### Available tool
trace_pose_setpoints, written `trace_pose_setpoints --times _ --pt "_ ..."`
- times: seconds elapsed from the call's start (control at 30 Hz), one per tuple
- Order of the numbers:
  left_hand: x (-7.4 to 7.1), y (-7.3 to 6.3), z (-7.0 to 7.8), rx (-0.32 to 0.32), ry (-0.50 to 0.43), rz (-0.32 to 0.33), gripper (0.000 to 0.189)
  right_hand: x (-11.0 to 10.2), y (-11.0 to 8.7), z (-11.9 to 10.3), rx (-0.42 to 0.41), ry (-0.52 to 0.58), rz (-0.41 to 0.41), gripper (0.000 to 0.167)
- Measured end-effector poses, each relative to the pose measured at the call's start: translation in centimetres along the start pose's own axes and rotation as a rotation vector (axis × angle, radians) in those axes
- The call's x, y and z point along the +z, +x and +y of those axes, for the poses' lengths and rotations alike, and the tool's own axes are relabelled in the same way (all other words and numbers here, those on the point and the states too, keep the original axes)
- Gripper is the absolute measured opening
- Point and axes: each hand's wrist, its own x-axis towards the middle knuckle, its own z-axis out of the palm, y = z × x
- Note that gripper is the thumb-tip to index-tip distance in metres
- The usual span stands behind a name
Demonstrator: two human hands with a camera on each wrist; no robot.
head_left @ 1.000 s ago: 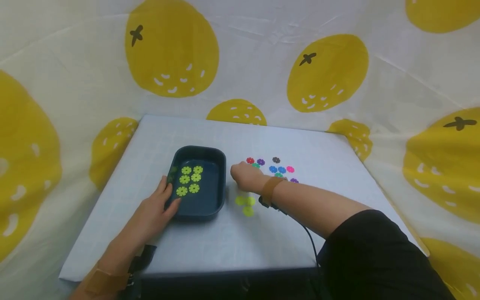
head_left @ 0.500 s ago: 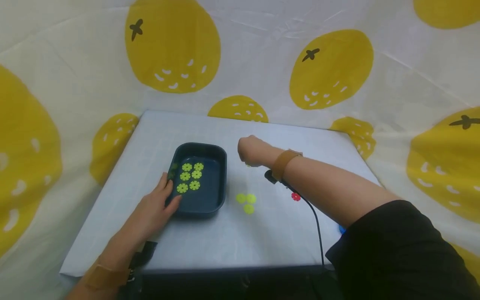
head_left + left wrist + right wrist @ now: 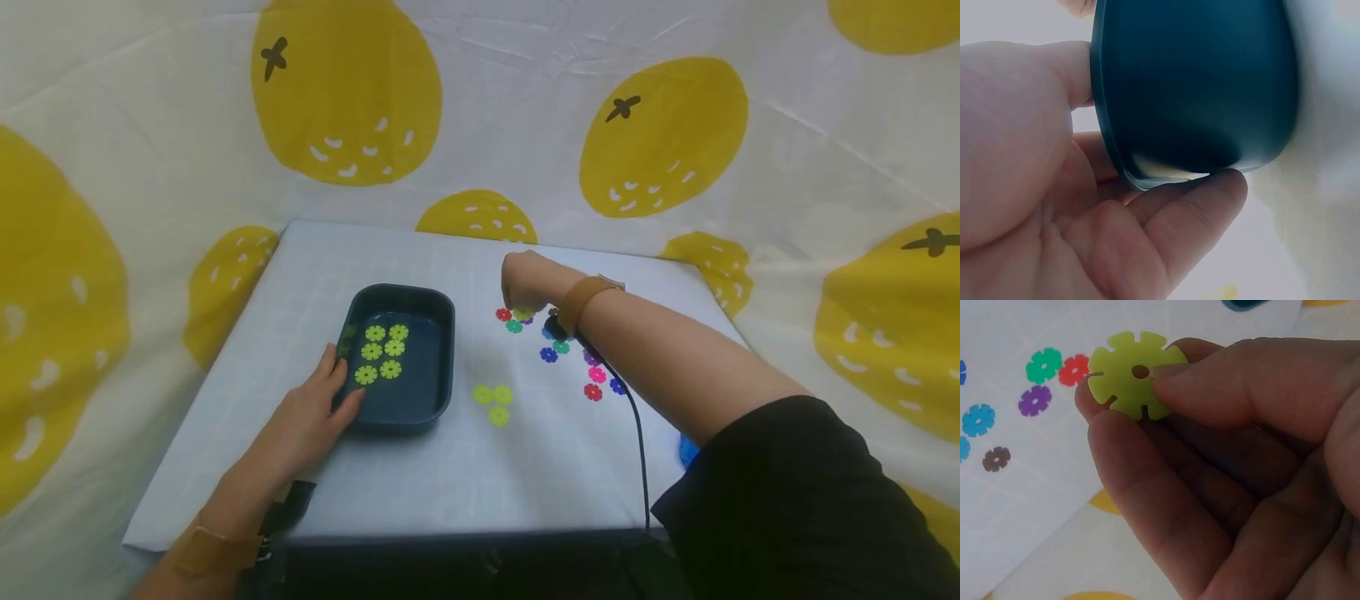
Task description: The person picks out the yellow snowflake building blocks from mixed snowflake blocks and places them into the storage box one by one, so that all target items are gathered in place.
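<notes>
My left hand [image 3: 303, 421] grips the near-left wall of a dark teal tray [image 3: 431, 412], thumb over the rim and fingers against the outside, as the left wrist view shows. Several yellow-green notched discs [image 3: 371, 352] lie flat inside the tray. Raised over the far part of the table, my right hand [image 3: 525, 282] pinches another yellow-green notched disc [image 3: 1116, 359] between thumb and fingers. Between tray and right arm, three yellow-green discs [image 3: 501, 395] lie grouped on the white table.
Discs of other colours, such as a red disc [image 3: 592, 392] and a green disc [image 3: 561, 347], are scattered below and right of the right forearm. A black cable [image 3: 642, 467] hangs from that wrist. Something blue [image 3: 687, 451] is partly hidden by the dark sleeve.
My right hand has moved up and to the right, away from beside the tray, uncovering the three grouped discs. The left hand keeps its place on the tray.
</notes>
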Motion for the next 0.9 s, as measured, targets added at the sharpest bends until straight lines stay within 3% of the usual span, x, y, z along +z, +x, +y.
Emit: trace_pose_setpoints --times 0.57,0.7,0.9 --pt "-0.3 0.1 -0.6 0.005 -0.015 -0.003 0.072 -2.0 0.1 -1.0 0.047 0.004 -0.006 0.015" --pt "-0.4 0.1 -0.7 -0.006 -0.013 -0.008 0.072 -1.8 0.3 -2.9 0.022 0.021 0.013 0.018" --pt "-0.3 0.5 -0.7 -0.015 -0.026 -0.021 0.072 -2.1 0.4 -7.7 -0.058 0.035 0.006 0.023"
